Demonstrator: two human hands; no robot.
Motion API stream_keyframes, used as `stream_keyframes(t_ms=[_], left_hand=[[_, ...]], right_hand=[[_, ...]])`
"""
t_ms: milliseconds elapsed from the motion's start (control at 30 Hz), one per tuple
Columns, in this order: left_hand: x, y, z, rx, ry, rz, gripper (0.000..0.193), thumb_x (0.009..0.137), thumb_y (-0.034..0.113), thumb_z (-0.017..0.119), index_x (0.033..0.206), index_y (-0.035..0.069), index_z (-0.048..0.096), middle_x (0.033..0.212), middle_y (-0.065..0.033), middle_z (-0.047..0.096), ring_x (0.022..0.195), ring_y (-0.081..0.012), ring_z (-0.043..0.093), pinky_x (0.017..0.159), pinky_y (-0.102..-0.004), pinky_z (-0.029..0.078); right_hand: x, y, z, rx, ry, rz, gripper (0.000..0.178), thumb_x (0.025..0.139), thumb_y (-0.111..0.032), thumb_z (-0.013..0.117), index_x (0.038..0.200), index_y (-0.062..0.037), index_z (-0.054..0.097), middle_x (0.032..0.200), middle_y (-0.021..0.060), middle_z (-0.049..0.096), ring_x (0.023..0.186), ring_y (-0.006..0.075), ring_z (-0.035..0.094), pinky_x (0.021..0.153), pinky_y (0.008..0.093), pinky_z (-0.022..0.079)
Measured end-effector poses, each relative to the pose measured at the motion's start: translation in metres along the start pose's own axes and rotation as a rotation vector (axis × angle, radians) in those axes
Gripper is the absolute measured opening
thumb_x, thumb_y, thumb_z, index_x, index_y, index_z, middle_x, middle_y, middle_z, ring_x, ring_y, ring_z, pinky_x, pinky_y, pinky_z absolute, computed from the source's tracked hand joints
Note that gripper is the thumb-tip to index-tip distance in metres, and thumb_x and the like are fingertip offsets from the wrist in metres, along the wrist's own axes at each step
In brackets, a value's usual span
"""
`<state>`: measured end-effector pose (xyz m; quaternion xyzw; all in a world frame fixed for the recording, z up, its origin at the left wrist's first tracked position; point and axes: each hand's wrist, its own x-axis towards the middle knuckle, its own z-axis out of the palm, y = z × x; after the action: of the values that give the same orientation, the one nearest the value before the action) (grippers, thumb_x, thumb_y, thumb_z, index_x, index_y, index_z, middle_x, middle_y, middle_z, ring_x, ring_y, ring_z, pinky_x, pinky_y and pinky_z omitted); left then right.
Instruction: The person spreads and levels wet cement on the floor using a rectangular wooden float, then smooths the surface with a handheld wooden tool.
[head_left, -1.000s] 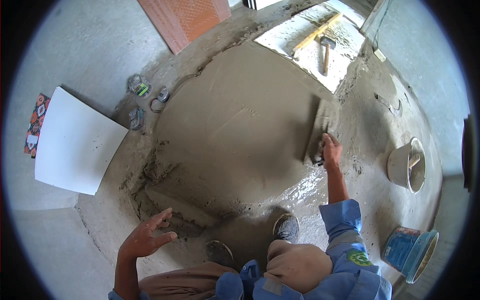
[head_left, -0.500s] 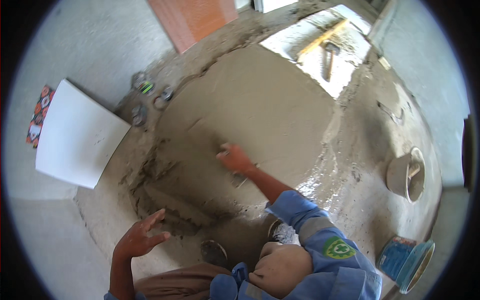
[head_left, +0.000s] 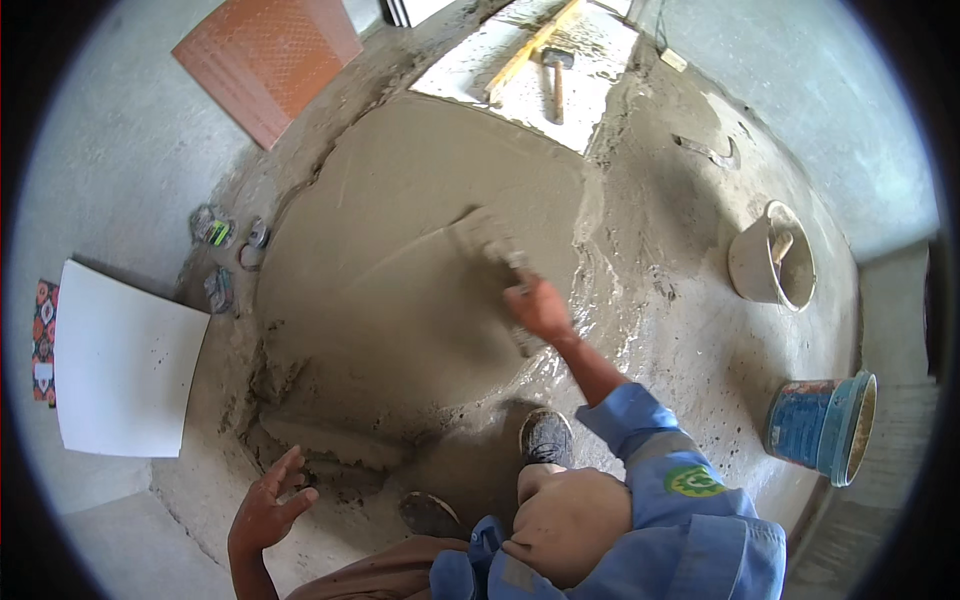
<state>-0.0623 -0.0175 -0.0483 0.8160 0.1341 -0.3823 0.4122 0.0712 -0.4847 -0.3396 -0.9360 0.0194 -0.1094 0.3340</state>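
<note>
My right hand (head_left: pixel 541 306) is wrapped round the handle of a mortar-smeared float (head_left: pixel 483 238). The float's long flat blade lies on a broad bed of wet grey mortar (head_left: pixel 400 165) spread over the floor. A smooth sheen covers most of that bed, while its near left edge is rough and broken. Off to the left, my left hand (head_left: pixel 268 508) hangs in the air above the floor, fingers spread, with nothing in it. My shoe (head_left: pixel 546 437) stands close to the mortar's near edge.
A white tile (head_left: pixel 470 75) at the back carries a yellow bar (head_left: pixel 530 55) and a mallet (head_left: pixel 557 80). Another white tile (head_left: pixel 125 360) and a reddish tile (head_left: pixel 270 65) lean on the left wall. A grey bucket (head_left: pixel 752 265) and a blue bucket (head_left: pixel 800 425) stand right.
My right hand and the float have swept rightward across the mortar. The view has shifted, so the tiles now appear farther left and the buckets higher up. My left hand remains open.
</note>
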Motion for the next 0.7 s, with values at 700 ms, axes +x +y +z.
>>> stream_keyframes(t_ms=[700], left_hand=[[-0.006, 0.0, -0.002, 0.045, 0.005, -0.012, 0.084, 0.089, 0.03, 0.074, 0.154, 0.0, 0.032, 0.147, -0.0253, 0.048, 0.13, -0.0355, 0.054, 0.104, -0.042, 0.046]], right_hand=[[-0.066, -0.173, 0.049, 0.317, -0.526, 0.0, 0.057, 0.094, -0.033, 0.059, 0.143, -0.0057, 0.046, 0.118, 0.0269, 0.066, 0.105, 0.0445, 0.065, 0.093, 0.0516, 0.052]])
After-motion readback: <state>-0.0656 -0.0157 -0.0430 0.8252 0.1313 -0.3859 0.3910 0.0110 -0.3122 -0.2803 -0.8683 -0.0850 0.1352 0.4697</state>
